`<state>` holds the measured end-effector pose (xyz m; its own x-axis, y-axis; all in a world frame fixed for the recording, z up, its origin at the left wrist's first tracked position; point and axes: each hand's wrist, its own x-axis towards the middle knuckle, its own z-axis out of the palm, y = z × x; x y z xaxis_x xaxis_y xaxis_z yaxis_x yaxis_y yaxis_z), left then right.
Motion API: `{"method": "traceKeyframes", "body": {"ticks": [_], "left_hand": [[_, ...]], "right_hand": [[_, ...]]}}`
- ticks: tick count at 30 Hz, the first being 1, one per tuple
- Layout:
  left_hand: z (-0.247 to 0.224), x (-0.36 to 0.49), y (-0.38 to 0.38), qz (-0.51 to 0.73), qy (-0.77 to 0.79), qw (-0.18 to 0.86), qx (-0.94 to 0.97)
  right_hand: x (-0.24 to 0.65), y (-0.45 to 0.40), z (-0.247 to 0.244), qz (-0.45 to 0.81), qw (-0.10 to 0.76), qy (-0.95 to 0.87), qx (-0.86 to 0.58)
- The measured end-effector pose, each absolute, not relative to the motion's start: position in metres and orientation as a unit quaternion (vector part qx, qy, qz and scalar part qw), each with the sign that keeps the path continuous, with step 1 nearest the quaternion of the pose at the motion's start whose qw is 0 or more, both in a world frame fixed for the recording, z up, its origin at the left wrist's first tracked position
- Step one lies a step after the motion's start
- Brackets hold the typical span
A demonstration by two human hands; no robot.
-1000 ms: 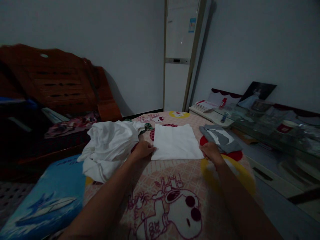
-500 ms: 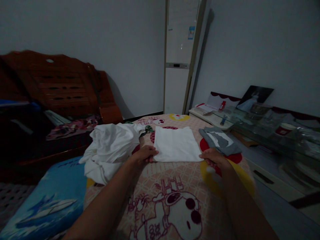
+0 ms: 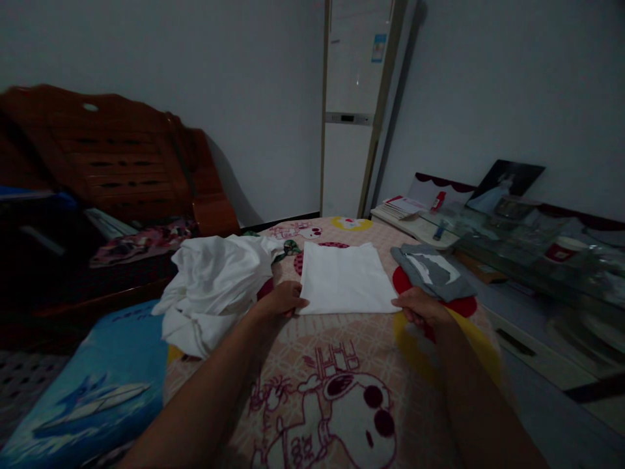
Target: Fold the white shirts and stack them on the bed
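Note:
A white cloth (image 3: 346, 279), folded into a flat rectangle, lies on the patterned cover (image 3: 317, 339). My left hand (image 3: 284, 299) pinches its near left corner between thumb and fingers. At the near right corner, my right hand (image 3: 418, 306) is closed on the same cloth. The near edge runs straight between both hands. Left of my left hand is a crumpled heap of white fabric (image 3: 215, 280). Beyond my right hand lies a folded grey garment (image 3: 432, 270) with a white print.
A glass-topped cabinet (image 3: 517, 247) with a paper cup (image 3: 561, 251) and papers (image 3: 401, 207) stands on the right. On the left are a wooden bench (image 3: 122, 163) and a blue printed cloth (image 3: 97, 384). A tall white appliance (image 3: 346, 163) stands behind.
The view has shifted slightly. The cloth's near right corner and my right hand appear a little further right; both hands keep their hold.

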<state>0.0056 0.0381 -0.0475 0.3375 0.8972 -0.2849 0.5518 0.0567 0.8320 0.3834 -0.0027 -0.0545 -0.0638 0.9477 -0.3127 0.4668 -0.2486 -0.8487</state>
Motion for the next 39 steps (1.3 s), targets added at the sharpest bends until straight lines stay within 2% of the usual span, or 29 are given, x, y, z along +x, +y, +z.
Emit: {"method": "traceKeyframes", "body": {"ticks": [4, 6, 9, 11, 13, 18, 22, 25, 29, 32, 35, 39], "left_hand": [[-0.046, 0.004, 0.038, 0.126, 0.602, 0.4, 0.68], [-0.046, 0.004, 0.038, 0.118, 0.624, 0.324, 0.701], [-0.046, 0.009, 0.039, 0.203, 0.616, 0.164, 0.743], [-0.049, 0.015, 0.04, 0.276, 0.568, 0.103, 0.768], [-0.053, 0.02, 0.04, 0.306, 0.51, 0.104, 0.798], [-0.068, 0.019, 0.039, 0.227, 0.476, 0.233, 0.817], [-0.068, 0.011, 0.044, 0.282, 0.499, 0.28, 0.77], [-0.059, 0.011, 0.057, 0.286, 0.554, 0.247, 0.742], [-0.048, 0.018, 0.086, 0.249, 0.624, 0.163, 0.723], [-0.046, 0.026, 0.108, 0.233, 0.658, 0.13, 0.704], [-0.047, 0.034, 0.127, 0.231, 0.682, 0.139, 0.68], [-0.052, 0.041, 0.147, 0.242, 0.724, 0.16, 0.625]], "right_hand": [[0.381, -0.006, -0.051, 0.443, 0.244, -0.567, -0.65], [0.376, -0.006, -0.046, 0.417, 0.242, -0.569, -0.666], [0.366, -0.001, -0.042, 0.356, 0.31, -0.543, -0.695], [0.359, 0.005, -0.043, 0.323, 0.379, -0.521, -0.693], [0.355, 0.011, -0.048, 0.301, 0.409, -0.537, -0.674], [0.351, 0.024, -0.067, 0.227, 0.33, -0.633, -0.662], [0.352, 0.024, -0.073, 0.217, 0.324, -0.623, -0.678], [0.351, 0.022, -0.065, 0.216, 0.356, -0.592, -0.69], [0.35, 0.03, -0.044, 0.149, 0.381, -0.588, -0.697], [0.349, 0.048, -0.034, 0.103, 0.33, -0.592, -0.728], [0.351, 0.073, -0.035, 0.057, 0.284, -0.572, -0.768], [0.355, 0.11, -0.046, 0.059, 0.237, -0.572, -0.783]]}}
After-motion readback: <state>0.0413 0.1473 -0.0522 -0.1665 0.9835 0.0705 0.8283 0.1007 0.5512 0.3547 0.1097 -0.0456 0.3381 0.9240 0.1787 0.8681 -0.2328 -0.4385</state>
